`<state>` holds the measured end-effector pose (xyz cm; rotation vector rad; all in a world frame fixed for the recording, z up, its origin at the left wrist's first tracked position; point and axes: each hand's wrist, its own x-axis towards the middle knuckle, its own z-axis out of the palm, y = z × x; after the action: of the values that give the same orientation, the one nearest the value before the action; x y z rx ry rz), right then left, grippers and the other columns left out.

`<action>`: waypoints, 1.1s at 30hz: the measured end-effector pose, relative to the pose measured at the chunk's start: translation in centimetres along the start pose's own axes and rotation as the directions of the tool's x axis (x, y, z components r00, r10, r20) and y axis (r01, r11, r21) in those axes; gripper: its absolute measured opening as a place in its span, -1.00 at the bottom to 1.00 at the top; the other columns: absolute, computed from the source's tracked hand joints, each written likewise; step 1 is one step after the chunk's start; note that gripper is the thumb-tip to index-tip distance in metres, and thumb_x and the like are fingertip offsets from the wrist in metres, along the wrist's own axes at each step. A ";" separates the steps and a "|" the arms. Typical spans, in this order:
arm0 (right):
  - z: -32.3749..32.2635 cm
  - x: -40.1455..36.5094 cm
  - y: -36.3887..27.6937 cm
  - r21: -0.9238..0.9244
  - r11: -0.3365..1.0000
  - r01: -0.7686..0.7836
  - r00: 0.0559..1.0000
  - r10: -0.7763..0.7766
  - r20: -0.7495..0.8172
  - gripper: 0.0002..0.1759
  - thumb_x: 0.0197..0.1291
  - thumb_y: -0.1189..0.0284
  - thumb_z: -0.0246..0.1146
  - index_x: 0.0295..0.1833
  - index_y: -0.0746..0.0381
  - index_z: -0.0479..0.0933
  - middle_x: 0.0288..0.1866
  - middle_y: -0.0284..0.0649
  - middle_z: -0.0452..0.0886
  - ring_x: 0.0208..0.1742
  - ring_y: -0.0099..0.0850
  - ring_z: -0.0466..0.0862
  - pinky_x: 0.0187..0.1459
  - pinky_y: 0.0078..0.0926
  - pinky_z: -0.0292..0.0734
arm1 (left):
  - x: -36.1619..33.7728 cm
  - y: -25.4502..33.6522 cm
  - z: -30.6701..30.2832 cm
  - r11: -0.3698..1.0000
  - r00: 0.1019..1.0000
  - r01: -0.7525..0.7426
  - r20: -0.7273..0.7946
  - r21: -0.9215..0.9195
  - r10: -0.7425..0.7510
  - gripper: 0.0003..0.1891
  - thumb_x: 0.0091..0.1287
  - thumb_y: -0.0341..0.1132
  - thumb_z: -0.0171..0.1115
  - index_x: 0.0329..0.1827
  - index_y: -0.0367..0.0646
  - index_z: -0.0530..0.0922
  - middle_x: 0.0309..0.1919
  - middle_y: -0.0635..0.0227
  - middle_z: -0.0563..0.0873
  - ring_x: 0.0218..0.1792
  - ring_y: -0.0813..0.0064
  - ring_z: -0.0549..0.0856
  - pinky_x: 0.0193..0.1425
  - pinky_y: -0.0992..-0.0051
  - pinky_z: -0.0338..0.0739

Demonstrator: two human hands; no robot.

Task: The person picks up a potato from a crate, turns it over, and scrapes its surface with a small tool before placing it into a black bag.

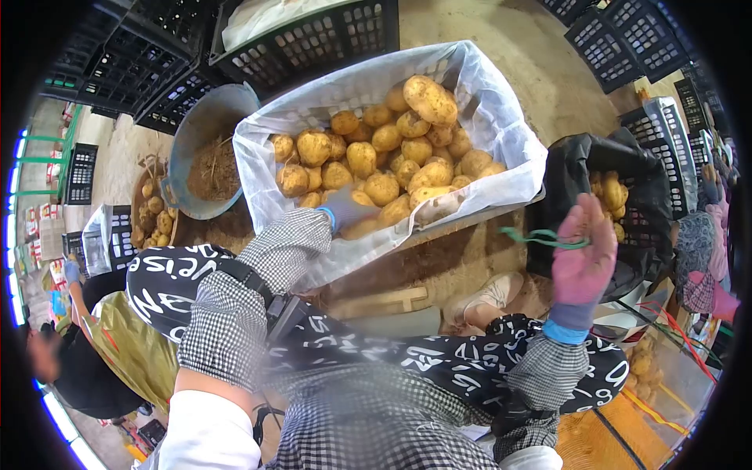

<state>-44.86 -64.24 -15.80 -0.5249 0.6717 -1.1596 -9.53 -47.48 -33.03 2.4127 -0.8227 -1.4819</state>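
Green string (540,237) pinched in my right hand (583,251), left hand (345,207) at the white liner (509,149).
I cannot tell whether my left fingers grip; they lie at the liner's near edge, against the potatoes (392,157). A tug there could, I judge, spill the heaped top ones.

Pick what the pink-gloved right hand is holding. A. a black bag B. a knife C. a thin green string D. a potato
C: the right hand pinches a thin green string in the air, while the left hand reaches among the potatoes.
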 end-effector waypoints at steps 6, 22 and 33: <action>1.6 -2.3 3.0 -0.080 0.988 -0.135 0.986 0.142 0.089 -0.51 0.54 0.31 0.01 0.39 0.43 0.36 0.24 0.01 0.55 0.08 -0.33 0.63 0.12 -0.40 0.62 | -0.8 -1.8 -1.8 0.953 0.976 -0.026 -0.212 -0.303 -0.041 -0.01 0.07 0.07 0.56 0.41 -0.40 0.28 0.06 -0.07 0.64 -0.02 0.24 0.71 -0.08 0.43 0.69; 5.5 -7.4 9.7 -0.469 0.877 -0.107 0.862 0.317 0.396 0.08 -0.01 0.53 0.53 0.58 0.31 0.04 0.38 -0.14 0.40 0.32 -0.35 0.52 0.29 -0.39 0.52 | -17.6 8.5 0.1 0.338 0.631 -0.704 -0.332 -0.624 0.701 -0.38 0.32 -0.26 0.40 0.40 -0.22 0.39 0.31 0.30 0.45 0.35 0.43 0.44 0.43 0.45 0.35; 5.1 -7.2 9.9 -0.533 0.846 0.001 0.809 0.312 0.498 0.16 -0.12 0.69 0.48 0.60 0.22 0.00 0.51 -0.12 0.23 0.50 -0.29 0.32 0.48 -0.31 0.28 | -17.5 7.8 -0.9 0.369 0.696 -0.537 -0.152 -0.759 0.702 0.00 0.05 -0.28 0.62 0.55 -0.19 0.21 0.40 0.20 0.39 0.43 0.38 0.37 0.51 0.36 0.28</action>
<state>-36.49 -54.09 -17.56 -1.1959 0.4752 -0.5850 -17.61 -44.44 -15.84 1.1095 -0.7863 -1.3344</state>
